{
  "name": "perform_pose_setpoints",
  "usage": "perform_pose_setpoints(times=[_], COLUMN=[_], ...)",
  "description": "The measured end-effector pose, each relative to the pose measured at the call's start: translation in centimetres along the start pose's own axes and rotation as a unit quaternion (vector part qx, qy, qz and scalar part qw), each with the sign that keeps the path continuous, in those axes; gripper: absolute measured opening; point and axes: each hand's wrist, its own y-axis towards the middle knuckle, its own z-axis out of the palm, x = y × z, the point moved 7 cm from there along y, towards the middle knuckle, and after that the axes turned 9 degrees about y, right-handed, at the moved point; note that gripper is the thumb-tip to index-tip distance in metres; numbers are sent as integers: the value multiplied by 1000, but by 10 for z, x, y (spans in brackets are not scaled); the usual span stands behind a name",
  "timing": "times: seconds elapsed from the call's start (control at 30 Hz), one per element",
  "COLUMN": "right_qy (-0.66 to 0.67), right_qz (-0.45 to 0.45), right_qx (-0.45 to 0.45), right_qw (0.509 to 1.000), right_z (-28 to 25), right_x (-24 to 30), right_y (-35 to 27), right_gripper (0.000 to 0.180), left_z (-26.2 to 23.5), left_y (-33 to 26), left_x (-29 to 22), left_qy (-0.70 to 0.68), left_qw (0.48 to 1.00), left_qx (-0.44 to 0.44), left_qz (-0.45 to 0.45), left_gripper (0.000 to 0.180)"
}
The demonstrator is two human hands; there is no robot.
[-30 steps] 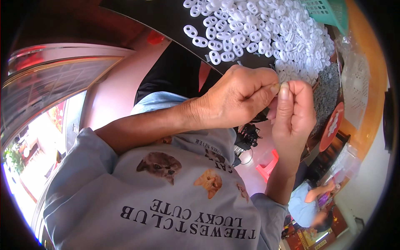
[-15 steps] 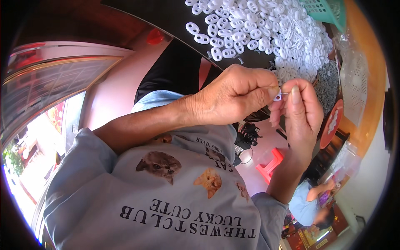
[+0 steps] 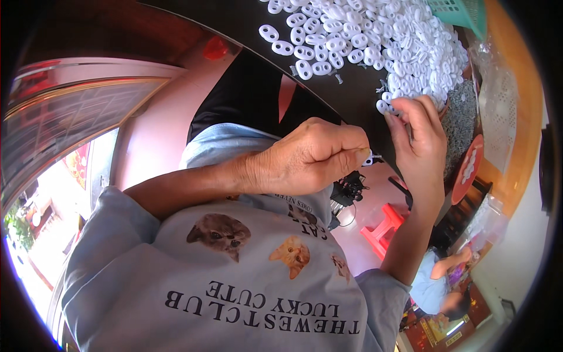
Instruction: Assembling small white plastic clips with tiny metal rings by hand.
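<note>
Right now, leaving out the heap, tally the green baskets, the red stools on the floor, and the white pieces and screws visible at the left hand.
Green basket: 1
Red stool: 1
White piece in the left hand: 1
Screw sticking out of it: 1
Total: 4

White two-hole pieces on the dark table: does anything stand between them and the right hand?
Nothing visible: the right hand is at the near edge of the white pieces; whether it touches them is unclear.

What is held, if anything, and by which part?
The left hand pinches a white piece by the end away from its screw. Whether the right hand, at the pile, grips anything cannot be told.
</note>
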Motion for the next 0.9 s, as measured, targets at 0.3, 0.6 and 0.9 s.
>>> perform_pose_setpoints(times=[0.3,0.6,0.9], right_qy=[-50,-78,-94], right_qz=[-13,4,15], right_qx=[6,27,50], right_qw=[999,997,994], right_z=[7,14,19], right_x=[4,8,8], right_y=[7,11,13], right_gripper=[14,13,14], left_z=[-3,-9,-12], left_y=[-2,-5,-7], left_x=[8,8,3], left_qy=[-23,-15,0], left_qw=[999,999,998], left_qx=[-31,-46,-62], left_qz=[-26,-21,31], left_gripper=[25,26,26])
